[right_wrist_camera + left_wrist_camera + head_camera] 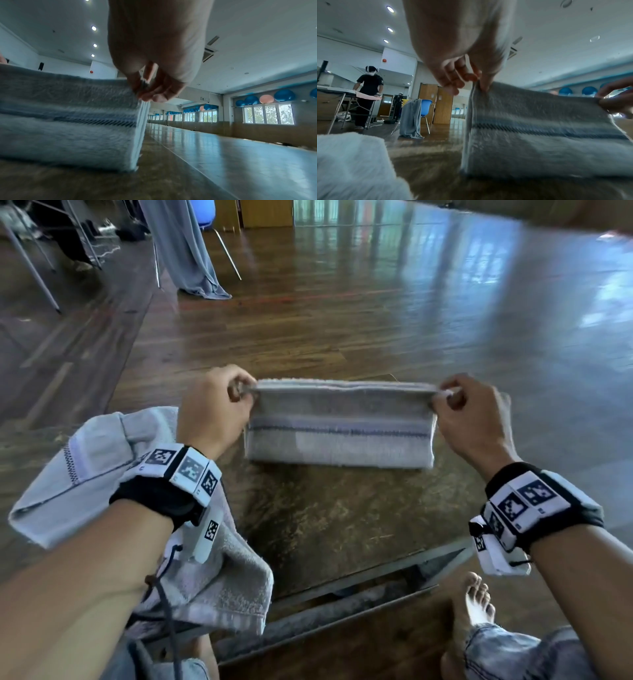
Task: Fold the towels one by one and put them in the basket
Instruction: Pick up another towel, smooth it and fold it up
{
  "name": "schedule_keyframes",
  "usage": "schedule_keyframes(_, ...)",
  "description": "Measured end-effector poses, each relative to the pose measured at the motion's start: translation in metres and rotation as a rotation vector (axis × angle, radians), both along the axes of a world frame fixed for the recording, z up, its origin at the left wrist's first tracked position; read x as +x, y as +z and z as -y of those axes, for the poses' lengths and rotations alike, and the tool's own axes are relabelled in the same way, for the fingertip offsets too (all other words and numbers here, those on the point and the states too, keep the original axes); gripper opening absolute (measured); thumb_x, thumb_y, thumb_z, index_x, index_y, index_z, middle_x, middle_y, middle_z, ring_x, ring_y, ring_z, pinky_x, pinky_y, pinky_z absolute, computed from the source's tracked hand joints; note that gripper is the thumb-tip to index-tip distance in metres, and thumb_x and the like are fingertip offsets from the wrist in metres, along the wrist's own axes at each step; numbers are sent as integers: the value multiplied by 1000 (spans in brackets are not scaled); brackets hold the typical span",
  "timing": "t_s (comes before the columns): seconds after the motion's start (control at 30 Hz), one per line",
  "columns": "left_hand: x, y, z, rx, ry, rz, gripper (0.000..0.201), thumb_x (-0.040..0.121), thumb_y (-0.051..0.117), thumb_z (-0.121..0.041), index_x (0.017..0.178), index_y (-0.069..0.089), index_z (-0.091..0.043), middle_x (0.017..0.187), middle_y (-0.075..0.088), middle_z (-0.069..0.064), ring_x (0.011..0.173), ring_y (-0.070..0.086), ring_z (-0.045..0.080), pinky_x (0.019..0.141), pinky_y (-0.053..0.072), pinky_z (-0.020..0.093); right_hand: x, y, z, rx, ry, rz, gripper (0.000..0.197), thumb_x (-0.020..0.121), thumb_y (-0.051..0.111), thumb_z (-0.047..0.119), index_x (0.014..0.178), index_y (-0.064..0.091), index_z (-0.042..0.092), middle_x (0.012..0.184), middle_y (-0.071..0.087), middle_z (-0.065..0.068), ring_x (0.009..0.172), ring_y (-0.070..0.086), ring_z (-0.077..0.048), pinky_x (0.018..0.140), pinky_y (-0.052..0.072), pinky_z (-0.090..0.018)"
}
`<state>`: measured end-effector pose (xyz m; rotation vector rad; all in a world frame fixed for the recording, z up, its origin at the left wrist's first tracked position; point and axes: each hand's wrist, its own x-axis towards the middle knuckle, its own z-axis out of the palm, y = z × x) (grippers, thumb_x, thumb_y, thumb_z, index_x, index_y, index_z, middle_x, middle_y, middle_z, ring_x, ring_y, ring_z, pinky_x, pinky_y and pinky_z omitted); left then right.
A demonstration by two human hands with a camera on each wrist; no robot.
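Observation:
A grey towel [339,426] with a dark stripe hangs folded between my hands, its lower edge resting on the small wooden table [342,518]. My left hand [219,402] pinches the towel's top left corner. My right hand [462,405] pinches the top right corner. The left wrist view shows my fingers [467,77] pinched on the towel [539,128] edge. In the right wrist view my fingertips [154,94] hold the corner of the towel [68,115]. No basket is in view.
Another light grey towel [137,491] lies crumpled over the table's left side under my left forearm. My bare foot [472,604] is on the wooden floor at lower right. A blue chair draped with cloth [414,115] stands far left; a person [368,94] works at a table.

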<state>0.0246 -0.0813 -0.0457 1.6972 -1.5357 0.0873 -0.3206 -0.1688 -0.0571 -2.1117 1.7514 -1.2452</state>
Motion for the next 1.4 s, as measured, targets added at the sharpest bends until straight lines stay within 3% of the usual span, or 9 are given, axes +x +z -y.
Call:
schedule_keyframes(0.17, 5, 10, -11, -214, -36, 93, 14, 83, 76, -14, 95, 69, -15, 87, 56, 2, 76, 51, 14, 70, 43, 30, -6, 0, -2, -160, 189, 269, 13, 87, 71, 24, 92, 59, 26, 83, 69, 14, 80, 70, -8, 73, 57, -26)
schedule_keyframes(0.3, 14, -19, -16, 362, -84, 51, 32, 76, 80, -8, 99, 62, -20, 97, 57, 9, 85, 57, 23, 79, 51, 40, -17, -31, 1, 273, 294, -146, 25, 82, 73, 10, 94, 62, 29, 84, 67, 11, 77, 66, -14, 59, 42, -9)
schedule_keyframes(0.4, 19, -39, -18, 720, -19, 3, 40, 74, 81, -15, 107, 57, -19, 105, 63, 6, 93, 61, 22, 83, 51, 35, -18, -48, -1, 462, 302, -247, 23, 85, 64, 11, 100, 59, 27, 84, 68, 3, 78, 64, -18, 57, 41, -15)
schedule_keyframes(0.5, 18, -44, -13, 721, 72, -88, 27, 81, 73, -33, 99, 61, -16, 96, 65, 1, 85, 61, 17, 75, 50, 35, -12, -45, 1, 455, 163, -244, 10, 89, 57, 21, 87, 65, 16, 81, 64, -2, 76, 60, -22, 56, 40, -26)
schedule_keyframes(0.63, 7, -48, -9, 680, 135, -2, 39, 89, 67, -45, 75, 63, -8, 76, 65, 19, 74, 65, 34, 61, 46, 37, -7, -44, -1, 512, 103, -262, 47, 93, 62, 33, 53, 49, 13, 62, 57, -7, 59, 55, -25, 55, 40, -30)
schedule_keyframes(0.8, 6, -48, -5, 632, 183, 4, 38, 89, 68, -36, 69, 70, -5, 71, 67, 22, 74, 68, 37, 56, 48, 36, -2, -39, -2, 546, 55, -264, 37, 90, 65, 28, 61, 57, 6, 76, 64, -12, 71, 64, -29, 71, 55, -38)
schedule_keyframes(1.03, 15, -38, -1, 593, 325, -54, 31, 76, 68, -30, 59, 65, -5, 57, 59, 7, 54, 55, 25, 49, 40, 28, 2, -26, -4, 506, 37, -170, 41, 80, 63, 28, 48, 39, 17, 56, 48, 1, 55, 47, -24, 58, 43, -33)
schedule_keyframes(1.23, 0, -48, -5, 517, 146, 118, 19, 83, 69, -27, 98, 61, -18, 105, 59, 3, 92, 59, 25, 72, 52, 40, 10, -34, -15, 342, 72, -376, 16, 85, 59, 37, 93, 60, 23, 105, 59, 3, 100, 55, -23, 82, 51, -44)
schedule_keyframes(1.4, -17, -48, 3, 608, -134, 222, 21, 90, 62, -41, 106, 65, -27, 117, 60, -3, 111, 57, 22, 96, 45, 42, 25, -43, -20, 385, 491, -537, 37, 99, 50, 47, 134, 58, 36, 142, 51, 10, 135, 39, -16, 116, 26, -48)
